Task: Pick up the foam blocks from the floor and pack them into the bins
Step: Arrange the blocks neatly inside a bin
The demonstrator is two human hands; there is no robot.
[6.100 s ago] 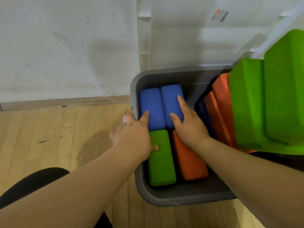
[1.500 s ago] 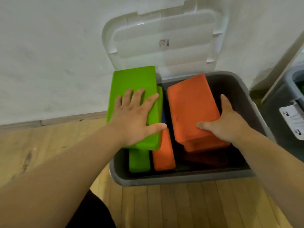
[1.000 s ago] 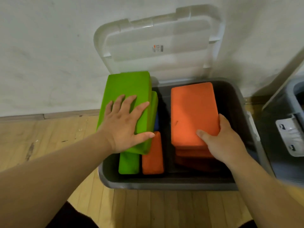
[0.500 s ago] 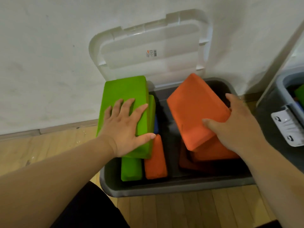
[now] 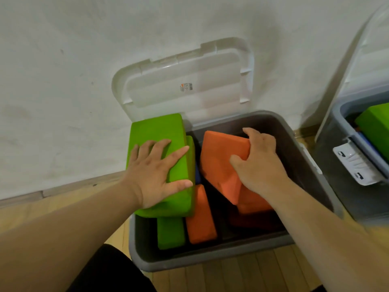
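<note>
"What is the person doing with the blocks?"

"The left hand [image 5: 155, 175] is lying flat with its fingers spread. It is pressing down on the big green block [image 5: 160, 131]. That block is sitting high at the left edge of the grey bin [image 5: 210, 260] and sticking up over the rim."

"And the other hand?"

"The right hand [image 5: 259, 165] is gripping the orange block [image 5: 219, 157], with fingers curled over its far edge and the thumb on the near side. The block is tilting, with one corner pointing down into the right half of the bin."

"Is the bin getting full?"

"I think so. The low green block [image 5: 170, 232] and the low orange block [image 5: 201, 218] are lying by the near left corner. A blue block [image 5: 197, 175] is peeking out between them all."

"So is the job nearly done?"

"It is looking far along. The two top blocks are not lying flat yet. The second bin [image 5: 332, 186] on the right is holding the far green block [image 5: 376, 127]. I am seeing no blocks on the floor [image 5: 231, 277] here, but I cannot tell about the rest of the room."
</note>
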